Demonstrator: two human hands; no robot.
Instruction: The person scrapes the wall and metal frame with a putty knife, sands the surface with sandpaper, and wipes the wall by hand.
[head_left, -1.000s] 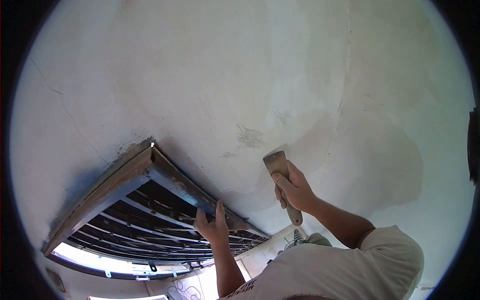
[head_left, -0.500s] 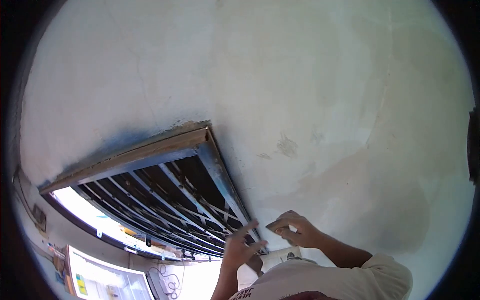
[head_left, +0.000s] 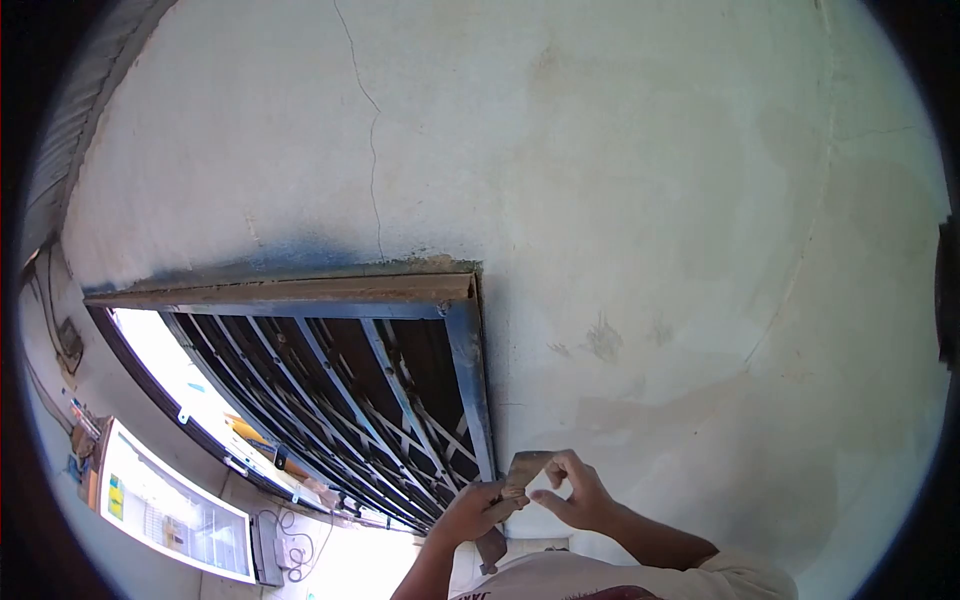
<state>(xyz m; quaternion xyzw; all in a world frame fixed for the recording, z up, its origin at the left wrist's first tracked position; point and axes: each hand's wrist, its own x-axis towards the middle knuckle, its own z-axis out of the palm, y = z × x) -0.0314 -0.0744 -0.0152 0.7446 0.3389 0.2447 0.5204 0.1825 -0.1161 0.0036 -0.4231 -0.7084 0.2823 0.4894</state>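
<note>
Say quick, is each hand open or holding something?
Left hand: closed around a scraper.
Right hand: partly curled beside it; whether it holds on cannot be told.

"What does the scraper [head_left: 527, 466] look like?"

"A flat, dull grey-brown blade, broad and fairly straight along its top edge."

"How is it held?"

"Broad end up, tilted a little, its lower part covered."

"And where?"

"Just to the right of the barred frame's [head_left: 466, 370] right upright, near its lower end, as seen from here."

"Anything lower?"

"A brownish piece [head_left: 490, 547], below that upright's end, angled downward. I can't tell whether it joins the blade."
</note>
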